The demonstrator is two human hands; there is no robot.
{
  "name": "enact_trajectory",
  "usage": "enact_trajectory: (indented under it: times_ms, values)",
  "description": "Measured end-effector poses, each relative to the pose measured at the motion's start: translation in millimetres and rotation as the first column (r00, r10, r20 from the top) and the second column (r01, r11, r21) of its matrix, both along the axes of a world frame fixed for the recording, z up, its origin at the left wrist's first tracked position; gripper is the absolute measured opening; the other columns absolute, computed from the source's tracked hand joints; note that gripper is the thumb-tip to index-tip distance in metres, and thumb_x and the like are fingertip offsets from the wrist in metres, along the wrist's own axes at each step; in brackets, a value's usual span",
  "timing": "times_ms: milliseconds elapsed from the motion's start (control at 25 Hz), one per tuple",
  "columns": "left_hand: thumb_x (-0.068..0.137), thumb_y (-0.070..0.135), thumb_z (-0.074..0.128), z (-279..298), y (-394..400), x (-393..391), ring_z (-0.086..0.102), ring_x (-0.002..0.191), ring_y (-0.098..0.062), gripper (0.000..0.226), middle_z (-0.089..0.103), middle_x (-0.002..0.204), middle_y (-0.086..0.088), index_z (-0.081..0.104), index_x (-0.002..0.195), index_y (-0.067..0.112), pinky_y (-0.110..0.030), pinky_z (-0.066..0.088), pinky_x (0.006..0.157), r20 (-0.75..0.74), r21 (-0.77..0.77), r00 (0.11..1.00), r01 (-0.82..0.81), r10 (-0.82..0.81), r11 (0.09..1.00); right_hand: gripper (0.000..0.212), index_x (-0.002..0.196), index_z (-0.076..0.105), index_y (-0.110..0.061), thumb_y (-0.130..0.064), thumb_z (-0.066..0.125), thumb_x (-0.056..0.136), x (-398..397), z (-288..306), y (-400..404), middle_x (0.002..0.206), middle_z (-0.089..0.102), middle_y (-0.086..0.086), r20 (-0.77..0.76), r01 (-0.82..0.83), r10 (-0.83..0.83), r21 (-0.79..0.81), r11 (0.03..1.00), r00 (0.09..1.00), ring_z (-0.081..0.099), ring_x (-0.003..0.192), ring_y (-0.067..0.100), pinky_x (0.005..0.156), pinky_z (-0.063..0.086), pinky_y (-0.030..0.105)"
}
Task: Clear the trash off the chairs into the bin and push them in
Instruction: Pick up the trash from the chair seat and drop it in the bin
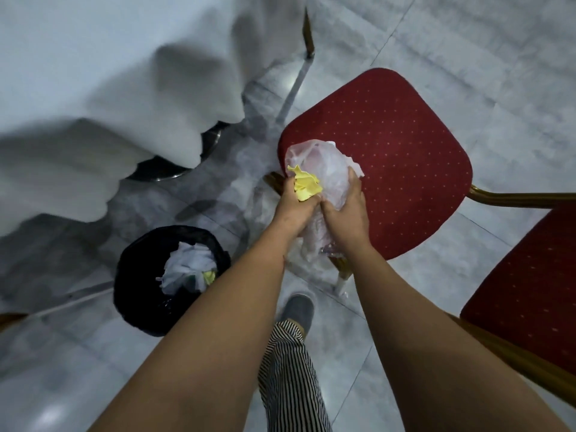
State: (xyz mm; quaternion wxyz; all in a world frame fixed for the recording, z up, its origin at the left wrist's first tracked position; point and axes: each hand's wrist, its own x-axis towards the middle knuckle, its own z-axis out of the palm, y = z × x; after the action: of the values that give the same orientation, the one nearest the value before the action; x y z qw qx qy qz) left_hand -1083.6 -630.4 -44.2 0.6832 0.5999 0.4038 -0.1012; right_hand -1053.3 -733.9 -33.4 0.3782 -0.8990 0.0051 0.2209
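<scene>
A red chair [389,145] with a gold frame stands in front of me, its seat turned away from the draped table. At the seat's near-left corner my left hand [293,210] grips a crumpled yellow paper [307,185]. My right hand [346,210] grips a clear plastic bag [324,163] bunched up beside the paper. Both hands touch each other around the bundle. A black bin [140,294] stands on the floor to the lower left, holding white and yellow scraps.
A table under a white cloth [109,88] fills the upper left, with its round metal base [162,171] showing beneath. A second red chair [530,291] sits at the right edge. My striped trouser leg and grey shoe [297,310] stand between bin and chair.
</scene>
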Motion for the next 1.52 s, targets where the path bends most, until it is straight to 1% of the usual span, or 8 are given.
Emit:
enact_trajectory:
  times_ms: [120, 360, 720, 840, 1040, 1240, 1360, 1520]
  values:
    - [0.089, 0.020, 0.067, 5.1, 31.6, -54.4, 0.061, 0.115, -0.024, 0.061, 0.061, 0.125, -0.002, 0.037, 0.143, 0.024, -0.041, 0.050, 0.100, -0.011, 0.015, 0.999, -0.048, 0.048, 0.999, 0.076, 0.153, 0.022, -0.030, -0.030, 0.062, 0.088, -47.9, 4.9, 34.4, 0.150, 0.041, 0.006, 0.021, -0.037, 0.036, 0.059, 0.998, 0.999, 0.047, 0.131, 0.026, 0.103, 0.045, 0.044]
    - [0.090, 0.021, 0.067, 4.8, 116.8, -189.5, 0.060, 0.114, -0.024, 0.062, 0.059, 0.129, -0.006, 0.036, 0.144, 0.021, -0.043, 0.050, 0.100, -0.074, 0.015, 0.993, -0.087, 0.088, 0.996, 0.078, 0.153, 0.024, -0.027, -0.026, 0.065, 0.087, -176.9, -3.0, 118.7, 0.152, 0.040, 0.005, -0.017, -0.105, 0.107, 0.080, 0.991, 0.994, 0.045, 0.133, 0.024, 0.098, 0.037, 0.033]
    - [0.090, 0.029, 0.067, -44.9, 200.3, -320.0, 0.059, 0.117, -0.024, 0.066, 0.057, 0.133, -0.003, 0.034, 0.147, 0.024, -0.047, 0.050, 0.100, -0.230, 0.011, 0.954, -0.194, 0.191, 0.981, 0.079, 0.155, 0.020, -0.028, -0.026, 0.064, 0.090, -294.3, -60.6, 207.7, 0.151, 0.039, 0.006, -0.165, -0.207, 0.216, 0.071, 0.976, 0.962, 0.046, 0.132, 0.026, 0.101, 0.041, 0.037]
    - [0.088, 0.036, 0.068, -70.2, 211.1, -333.6, 0.059, 0.117, -0.025, 0.072, 0.056, 0.136, -0.001, 0.029, 0.148, 0.032, -0.051, 0.052, 0.097, -0.288, -0.035, 0.939, -0.205, 0.186, 0.978, 0.081, 0.156, 0.019, -0.026, -0.027, 0.065, 0.090, -306.0, -87.9, 219.0, 0.155, 0.036, 0.007, -0.222, -0.221, 0.230, 0.064, 0.973, 0.947, 0.042, 0.138, 0.026, 0.108, 0.041, 0.041]
    - [0.088, 0.036, 0.066, -108.2, 213.9, -336.2, 0.059, 0.117, -0.025, 0.072, 0.055, 0.135, 0.001, 0.027, 0.149, 0.034, -0.051, 0.052, 0.097, -0.339, -0.052, 0.927, -0.189, 0.160, 0.981, 0.082, 0.155, 0.019, -0.023, -0.023, 0.064, 0.087, -309.1, -130.2, 221.0, 0.148, 0.042, 0.014, -0.271, -0.238, 0.237, 0.031, 0.971, 0.933, 0.049, 0.131, 0.034, 0.105, 0.045, 0.047]
    - [0.088, 0.039, 0.066, -140.3, 214.1, -329.0, 0.054, 0.125, -0.028, 0.079, 0.050, 0.143, -0.001, 0.020, 0.152, 0.036, -0.048, 0.048, 0.102, -0.370, -0.030, 0.923, -0.125, 0.105, 0.992, 0.084, 0.158, 0.012, -0.026, -0.033, 0.063, 0.092, -292.5, -164.6, 212.4, 0.157, 0.029, 0.013, -0.350, -0.264, 0.229, -0.053, 0.963, 0.908, 0.039, 0.139, 0.034, 0.110, 0.038, 0.044]
    - [0.095, 0.033, 0.060, -147.1, 212.9, -328.5, 0.042, 0.137, -0.029, 0.081, 0.038, 0.154, -0.006, 0.009, 0.157, 0.026, -0.029, 0.038, 0.105, -0.388, 0.044, 0.920, -0.045, 0.059, 0.998, 0.083, 0.158, 0.010, -0.023, -0.034, 0.061, 0.093, -284.6, -174.3, 202.2, 0.161, 0.023, 0.012, -0.364, -0.308, 0.250, -0.112, 0.945, 0.897, 0.032, 0.144, 0.033, 0.112, 0.034, 0.044]
    - [0.099, 0.031, 0.053, -136.1, 206.6, -334.7, 0.039, 0.140, -0.031, 0.070, 0.036, 0.155, -0.013, 0.017, 0.156, 0.015, -0.033, 0.034, 0.108, -0.428, 0.133, 0.904, 0.067, -0.004, 0.989, 0.080, 0.158, 0.014, -0.020, -0.031, 0.060, 0.093, -287.9, -163.5, 192.3, 0.161, 0.026, 0.009, -0.343, -0.348, 0.282, -0.149, 0.926, 0.896, 0.030, 0.145, 0.031, 0.114, 0.033, 0.044]
